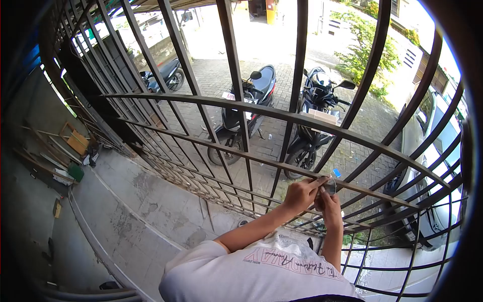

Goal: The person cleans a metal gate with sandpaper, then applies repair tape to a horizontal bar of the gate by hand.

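Both hands meet at a lower crossbar [271,160] of the dark metal gate, right of the middle of the view. My left hand [300,194] reaches in from the left, its fingers closed and pinching at the bar. Close beside it, my right hand [330,205] points upward with thumb and fingers closed around a small dark piece [329,187]. A thin pale curved strand [335,184] shows at the right fingertips. What the left fingertips pinch is too small to make out. Just above the hands shows a small blue piece [336,172].
Beyond the bars stand a scooter [260,83], a dark motorcycle [305,132] and another motorbike [171,70] on paving. A car [437,126] is parked at the right. Inside, wooden pieces [75,140] and a green container [76,173] lie along the left wall.
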`<state>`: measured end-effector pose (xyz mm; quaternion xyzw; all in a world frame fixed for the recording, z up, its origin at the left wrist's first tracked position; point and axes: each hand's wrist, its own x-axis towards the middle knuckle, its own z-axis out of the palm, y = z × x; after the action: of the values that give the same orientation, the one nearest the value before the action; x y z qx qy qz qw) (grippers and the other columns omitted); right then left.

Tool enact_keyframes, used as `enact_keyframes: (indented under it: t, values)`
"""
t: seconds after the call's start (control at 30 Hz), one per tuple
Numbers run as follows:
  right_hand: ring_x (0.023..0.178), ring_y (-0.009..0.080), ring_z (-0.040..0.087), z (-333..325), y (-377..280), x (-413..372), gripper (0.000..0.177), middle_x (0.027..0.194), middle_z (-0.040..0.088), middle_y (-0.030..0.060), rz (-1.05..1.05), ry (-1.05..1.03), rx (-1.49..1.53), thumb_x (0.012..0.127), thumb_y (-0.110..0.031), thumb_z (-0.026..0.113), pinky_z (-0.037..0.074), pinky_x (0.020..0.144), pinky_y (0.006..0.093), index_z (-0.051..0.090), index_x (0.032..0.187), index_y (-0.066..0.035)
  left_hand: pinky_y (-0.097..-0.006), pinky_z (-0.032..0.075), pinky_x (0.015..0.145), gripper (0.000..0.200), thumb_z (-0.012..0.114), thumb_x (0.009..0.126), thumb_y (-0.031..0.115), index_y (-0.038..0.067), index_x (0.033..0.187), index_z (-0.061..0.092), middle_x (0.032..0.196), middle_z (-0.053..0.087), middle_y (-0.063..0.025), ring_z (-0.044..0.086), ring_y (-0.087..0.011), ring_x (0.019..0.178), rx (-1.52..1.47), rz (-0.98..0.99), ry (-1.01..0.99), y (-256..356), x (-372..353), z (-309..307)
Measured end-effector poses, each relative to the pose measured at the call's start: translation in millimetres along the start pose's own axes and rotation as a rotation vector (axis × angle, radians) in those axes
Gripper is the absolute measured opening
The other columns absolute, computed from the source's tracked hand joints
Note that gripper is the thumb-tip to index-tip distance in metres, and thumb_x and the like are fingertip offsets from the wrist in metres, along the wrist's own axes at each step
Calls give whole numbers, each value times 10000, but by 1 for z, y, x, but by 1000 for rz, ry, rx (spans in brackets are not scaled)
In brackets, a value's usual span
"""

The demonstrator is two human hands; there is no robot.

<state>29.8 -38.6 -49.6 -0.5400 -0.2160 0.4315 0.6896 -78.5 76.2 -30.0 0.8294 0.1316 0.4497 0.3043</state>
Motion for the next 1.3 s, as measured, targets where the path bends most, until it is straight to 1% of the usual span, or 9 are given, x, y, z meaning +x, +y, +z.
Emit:
enact_keyframes:
  t: [0.17,0.43,0.53,0.77,0.83,0.87,1.1,1.17,1.3]
  values:
    - [545,33,433,-33,-16,-15,205,679,546,-60,-40,94,-33,1022,-246,628,285,500,235,657,883,-99,-467,566,655,547,653,895,74,209,1423,609,882,713,-162,688,-349,719,-4,-46,-175,19,0,24]
    - [587,43,425,10,8,-5,219,701,521,-81,55,-60,55,1043,-299,617,269,514,248,641,929,-114,-468,570,637,519,615,919,33,211,1406,632,866,706,-165,696,-360,704,-17,-47,51,4,-5,2]
    - [585,61,519,-26,1,-11,255,742,601,-33,4,29,124,1063,-310,568,362,521,236,646,970,-85,-466,559,623,553,619,923,65,237,1447,590,855,693,-189,685,-369,693,4,-102,-140,14,-9,16]
    - [582,55,471,19,7,-5,229,715,561,-33,-15,-107,-22,1058,-279,584,344,522,253,608,907,-108,-450,554,593,534,622,916,56,224,1423,614,868,717,-173,683,-354,668,-2,-60,87,-7,-10,-4]
    - [600,63,507,34,-8,-19,217,732,573,-33,21,106,230,1065,-276,568,368,532,245,603,928,-112,-457,553,611,521,615,927,69,216,1427,610,828,698,-204,680,-361,667,-24,-70,-19,6,-4,2]
    - [625,64,538,0,5,-15,198,745,585,-37,-2,21,183,1068,-278,561,386,542,236,607,965,-115,-459,553,616,523,617,923,80,218,1427,609,814,691,-201,679,-359,666,-7,-67,-82,15,-2,3]
    - [586,46,430,2,3,-10,247,709,535,-48,-86,-51,-87,1052,-273,599,307,530,244,596,869,-107,-472,564,641,578,604,908,54,233,1457,575,857,709,-187,695,-355,711,71,-119,-120,6,-7,-11]
    - [596,37,429,9,12,-15,240,717,544,-54,-38,-69,70,1056,-279,595,308,542,242,620,896,-102,-465,579,672,591,601,902,34,230,1459,572,921,720,-198,704,-352,742,-39,-111,-38,11,-7,-1]
    - [563,30,371,-24,2,-25,256,694,503,-70,-115,73,31,1059,-292,587,235,515,238,616,882,-110,-450,566,667,634,612,896,36,268,1482,545,877,706,-180,695,-354,741,72,-109,-226,16,-2,-4]
